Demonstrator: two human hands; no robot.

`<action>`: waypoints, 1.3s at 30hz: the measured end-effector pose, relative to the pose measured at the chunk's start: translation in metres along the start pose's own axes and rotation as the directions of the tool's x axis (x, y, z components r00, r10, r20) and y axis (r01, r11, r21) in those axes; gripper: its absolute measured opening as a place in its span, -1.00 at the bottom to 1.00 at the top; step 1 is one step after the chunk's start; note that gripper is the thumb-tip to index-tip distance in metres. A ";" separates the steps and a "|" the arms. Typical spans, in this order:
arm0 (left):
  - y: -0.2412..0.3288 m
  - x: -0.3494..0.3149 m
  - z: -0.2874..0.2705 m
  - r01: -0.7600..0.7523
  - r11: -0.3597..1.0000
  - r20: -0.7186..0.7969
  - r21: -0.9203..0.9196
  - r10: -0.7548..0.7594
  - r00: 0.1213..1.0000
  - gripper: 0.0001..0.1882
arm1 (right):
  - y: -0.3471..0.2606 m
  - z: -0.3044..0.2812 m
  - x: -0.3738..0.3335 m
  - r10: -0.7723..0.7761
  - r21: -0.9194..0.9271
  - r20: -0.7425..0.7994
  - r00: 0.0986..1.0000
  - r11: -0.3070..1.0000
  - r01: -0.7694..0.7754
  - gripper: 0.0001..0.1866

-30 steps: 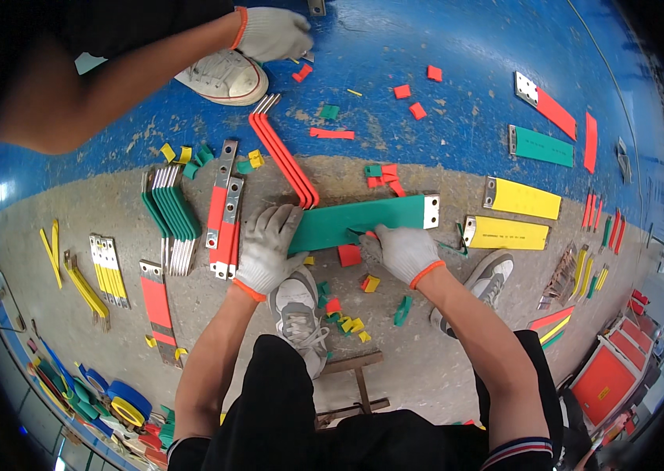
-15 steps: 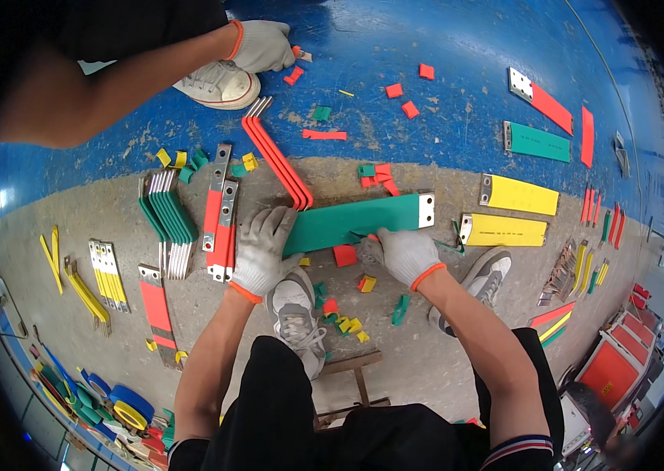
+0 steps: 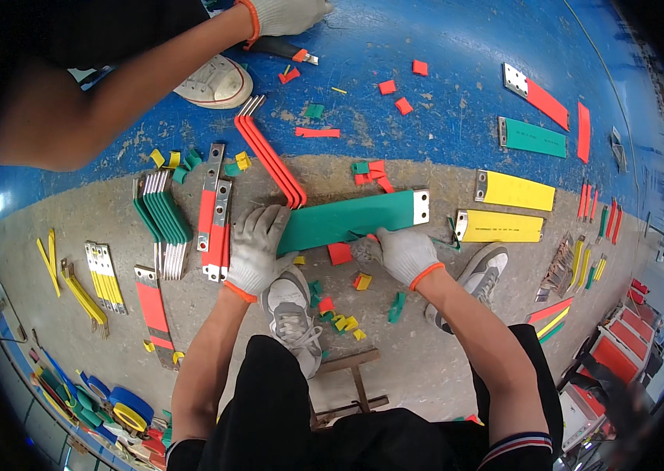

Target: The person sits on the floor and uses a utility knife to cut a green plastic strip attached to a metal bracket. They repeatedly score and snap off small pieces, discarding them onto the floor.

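Note:
A flat metal bar in a green sleeve (image 3: pixel 347 217) lies crosswise before me, its bare, drilled end at the right. My left hand (image 3: pixel 259 245), in a grey-white glove, grips the bar's left end, fingers over the top and thumb along the near side. At the near edge, right of the middle, my gloved right hand (image 3: pixel 404 253) is closed. A small orange bit shows at its fingertips, beside a dark green sliver at the sleeve's edge; what it holds is mostly hidden. A red scrap (image 3: pixel 340 253) lies just below the bar.
A co-worker's gloved hand (image 3: pixel 289 16) is at the top, above a utility knife (image 3: pixel 285 52) on the blue floor. Bent red bars (image 3: pixel 269 161) touch the green bar's far side. Green bars (image 3: pixel 163 212) are stacked left; yellow bars (image 3: pixel 514 191) lie right. My shoe (image 3: pixel 292 314) is close below.
The co-worker's hand has moved up and away, letting go of the utility knife, which now lies on the floor. My hands stay almost still on the green-sleeved bar; the whole view has shifted slightly.

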State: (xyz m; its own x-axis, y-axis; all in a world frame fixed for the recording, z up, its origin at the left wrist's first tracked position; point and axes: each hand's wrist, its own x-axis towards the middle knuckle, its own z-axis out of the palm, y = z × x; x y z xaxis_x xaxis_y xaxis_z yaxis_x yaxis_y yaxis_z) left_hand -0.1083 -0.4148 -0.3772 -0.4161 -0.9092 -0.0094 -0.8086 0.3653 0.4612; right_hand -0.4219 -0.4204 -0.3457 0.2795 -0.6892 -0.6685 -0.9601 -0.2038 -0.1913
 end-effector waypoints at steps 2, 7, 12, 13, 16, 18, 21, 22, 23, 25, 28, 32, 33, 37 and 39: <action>0.001 0.001 0.000 0.001 1.000 0.000 -0.002 -0.001 1.000 -0.07 | 0.002 0.004 0.000 -0.001 0.004 -0.023 1.000 1.000 0.001 -0.54; 0.001 -0.001 -0.001 0.003 1.000 0.005 0.010 -0.003 1.000 -0.07 | 0.001 0.003 0.000 0.006 0.011 0.011 1.000 1.000 -0.006 -0.64; 0.001 0.000 -0.001 0.006 1.000 0.009 0.008 -0.006 1.000 -0.07 | -0.001 0.000 -0.002 0.014 -0.003 0.025 1.000 1.000 -0.014 -0.66; 0.000 0.000 -0.001 0.007 1.000 0.012 0.012 -0.007 1.000 -0.07 | -0.001 -0.001 -0.003 0.017 0.001 0.024 1.000 1.000 -0.017 -0.66; 0.000 -0.002 0.001 0.039 0.998 0.062 -0.039 -0.036 0.997 -0.03 | 0.000 0.004 -0.003 0.022 0.006 0.015 1.000 1.000 -0.022 -0.63; 0.000 -0.002 0.000 0.043 0.998 0.067 -0.036 -0.041 0.997 -0.03 | 0.000 0.004 -0.003 0.019 0.012 0.010 1.000 1.000 -0.020 -0.62; 0.001 -0.002 -0.001 0.042 0.999 0.063 -0.034 -0.039 0.997 -0.03 | 0.000 0.003 -0.004 0.015 0.020 0.006 1.000 1.000 -0.015 -0.62; 0.001 -0.002 -0.001 0.040 0.999 0.059 -0.033 -0.038 0.998 -0.03 | 0.000 0.003 -0.004 0.013 0.022 0.005 1.000 1.000 -0.013 -0.62; 0.001 -0.001 -0.001 0.035 0.999 0.056 -0.034 -0.033 0.998 -0.03 | 0.001 0.003 -0.005 0.013 0.023 0.004 1.000 1.000 -0.013 -0.62; 0.001 -0.001 -0.001 0.026 0.999 0.049 -0.036 -0.024 0.998 -0.02 | 0.001 0.004 -0.005 0.010 0.043 0.002 1.000 0.999 -0.010 -0.61; 0.001 0.000 0.000 0.012 0.998 0.023 -0.055 -0.011 1.000 -0.01 | 0.002 0.018 -0.008 0.048 0.094 -0.041 0.998 0.995 -0.043 -0.61; 0.002 -0.002 -0.004 0.044 0.999 0.073 -0.030 -0.042 0.996 -0.02 | -0.011 0.019 -0.011 0.113 0.221 0.013 0.993 0.969 -0.113 -0.63; 0.003 0.000 -0.005 0.045 0.999 0.081 -0.018 -0.043 0.996 -0.02 | -0.011 0.027 -0.012 0.071 0.304 -0.003 0.997 0.950 -0.067 -0.64; 0.004 0.000 0.001 0.027 1.000 0.048 -0.004 -0.027 0.998 -0.04 | -0.012 0.057 -0.016 -0.024 0.437 -0.086 0.996 0.897 0.059 -0.63; 0.002 -0.003 0.001 0.038 0.999 0.048 -0.013 -0.037 0.998 -0.04 | -0.027 0.041 -0.019 -0.028 0.440 -0.085 0.996 0.896 0.063 -0.62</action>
State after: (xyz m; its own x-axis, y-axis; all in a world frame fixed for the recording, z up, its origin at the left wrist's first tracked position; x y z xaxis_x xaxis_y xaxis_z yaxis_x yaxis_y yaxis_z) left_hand -0.1094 -0.4110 -0.3771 -0.4054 -0.9115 -0.0694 -0.8184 0.3281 0.4717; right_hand -0.4018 -0.3734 -0.3578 0.3059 -0.7395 -0.5997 -0.8444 0.0802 -0.5297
